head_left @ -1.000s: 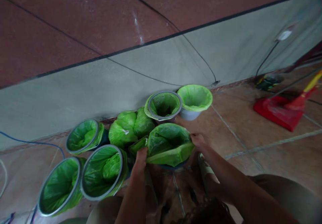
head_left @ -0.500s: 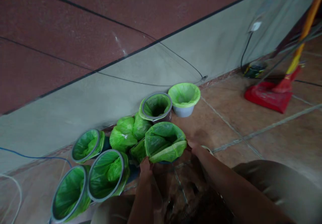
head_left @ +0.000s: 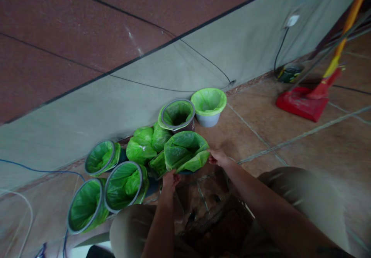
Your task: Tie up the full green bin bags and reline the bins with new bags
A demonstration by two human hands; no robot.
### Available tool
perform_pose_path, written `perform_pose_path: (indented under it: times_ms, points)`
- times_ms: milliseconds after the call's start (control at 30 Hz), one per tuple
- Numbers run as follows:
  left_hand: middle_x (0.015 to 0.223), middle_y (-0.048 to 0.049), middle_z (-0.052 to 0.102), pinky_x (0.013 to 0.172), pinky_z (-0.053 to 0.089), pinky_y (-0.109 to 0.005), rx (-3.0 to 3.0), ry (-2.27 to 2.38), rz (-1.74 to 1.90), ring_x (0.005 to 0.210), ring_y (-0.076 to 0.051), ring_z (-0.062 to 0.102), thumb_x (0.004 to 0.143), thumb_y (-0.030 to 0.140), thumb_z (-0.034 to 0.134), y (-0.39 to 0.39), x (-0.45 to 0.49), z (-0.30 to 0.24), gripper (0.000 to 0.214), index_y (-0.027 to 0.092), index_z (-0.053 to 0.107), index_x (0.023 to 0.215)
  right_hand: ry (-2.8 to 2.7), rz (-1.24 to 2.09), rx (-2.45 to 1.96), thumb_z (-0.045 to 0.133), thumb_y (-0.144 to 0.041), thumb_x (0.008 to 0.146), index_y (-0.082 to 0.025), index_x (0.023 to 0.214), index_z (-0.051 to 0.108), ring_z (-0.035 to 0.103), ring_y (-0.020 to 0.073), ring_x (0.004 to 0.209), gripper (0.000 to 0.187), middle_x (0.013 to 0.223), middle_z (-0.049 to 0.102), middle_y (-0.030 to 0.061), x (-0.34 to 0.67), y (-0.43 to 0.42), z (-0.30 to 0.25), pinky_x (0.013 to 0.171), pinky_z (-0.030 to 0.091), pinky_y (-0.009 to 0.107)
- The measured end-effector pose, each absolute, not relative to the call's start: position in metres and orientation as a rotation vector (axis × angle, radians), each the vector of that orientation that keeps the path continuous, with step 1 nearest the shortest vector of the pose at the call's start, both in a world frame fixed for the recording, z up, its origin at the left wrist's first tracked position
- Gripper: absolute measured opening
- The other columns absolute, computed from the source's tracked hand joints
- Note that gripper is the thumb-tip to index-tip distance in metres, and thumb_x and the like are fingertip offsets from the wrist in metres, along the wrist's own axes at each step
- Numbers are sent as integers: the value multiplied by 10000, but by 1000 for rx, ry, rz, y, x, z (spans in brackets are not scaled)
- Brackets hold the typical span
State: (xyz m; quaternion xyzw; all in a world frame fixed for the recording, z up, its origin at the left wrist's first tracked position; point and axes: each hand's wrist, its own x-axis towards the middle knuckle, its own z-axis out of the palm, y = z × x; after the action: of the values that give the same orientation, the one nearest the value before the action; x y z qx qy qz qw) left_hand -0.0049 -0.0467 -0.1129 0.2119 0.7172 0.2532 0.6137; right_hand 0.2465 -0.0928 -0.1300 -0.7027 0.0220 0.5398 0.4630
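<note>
Left hand [head_left: 171,178]: fingers pinched on liner's near-left edge. Right hand [head_left: 218,158]: fingers pinched on its right edge. Green liner [head_left: 182,151] drapes the blue bin [head_left: 191,171] between them. Risks: hard pull may tear film; uneven pull may tip bin toward green bundle [head_left: 141,146], far left.

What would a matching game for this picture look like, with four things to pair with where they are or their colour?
Things
1. Left hand
2. Pale grey bin
3. Right hand
4. Dustpan

Places and colours
A. Red, on the tiled floor
B. At the right side of the large green liner
C. Lined in yellow-green, near the wall
D. At the near left edge of the large green liner

Right pairs: 1-D, 2-C, 3-B, 4-A
</note>
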Motion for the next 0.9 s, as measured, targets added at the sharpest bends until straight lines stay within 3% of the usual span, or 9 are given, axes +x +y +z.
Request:
perform_pose_path:
  times_ms: [167,267,367,467,600,733,900]
  points:
    - [611,-2,616,654,568,-279,464,1623,582,533,-120,623,771,61,581,-50,-1,-110,104,164,574,786,103,1436,-1739,623,-354,867,-163,711,559,531,122,412,255,463,530,-16,241,-86,-117,453,522,283]
    - [621,-3,626,701,568,-294,458,1595,606,548,-117,627,740,21,570,-52,-1,-112,138,158,572,755,103,1448,-1768,683,-407,814,-162,714,572,523,137,400,288,463,526,-14,238,-81,-116,441,522,318]
    - [596,18,606,741,560,-300,451,1578,631,552,-110,615,692,-16,577,-53,-3,-116,185,167,549,677,150,1410,-1799,743,-227,742,-163,673,562,507,122,382,204,442,504,-35,234,-76,-119,463,527,309]
    - [537,49,549,789,549,-299,437,1554,674,558,-99,596,650,-52,556,-55,-7,-118,250,178,488,579,181,1374,-1736,639,-45,741,-174,660,534,526,112,405,185,455,514,-43,234,-78,-122,501,538,278]
    - [520,59,523,824,533,-293,401,1530,737,597,-99,602,612,-77,518,-58,-14,-122,282,178,436,525,217,1378,-1573,514,51,713,-184,662,498,587,101,508,240,530,573,-37,239,-91,-124,602,563,254]
    - [620,30,609,825,535,-316,365,1512,749,639,-108,629,594,-80,469,-63,-17,-127,249,166,468,560,251,1450,-1467,471,20,723,-184,667,501,617,120,564,214,569,598,-12,242,-107,-130,641,565,281]
    - [619,10,611,753,556,-348,411,1575,687,601,-129,629,663,-12,505,-62,-12,-136,184,170,502,634,234,1459,-1453,485,-60,769,-190,657,534,531,95,480,178,512,551,-31,235,-112,-141,525,473,202]
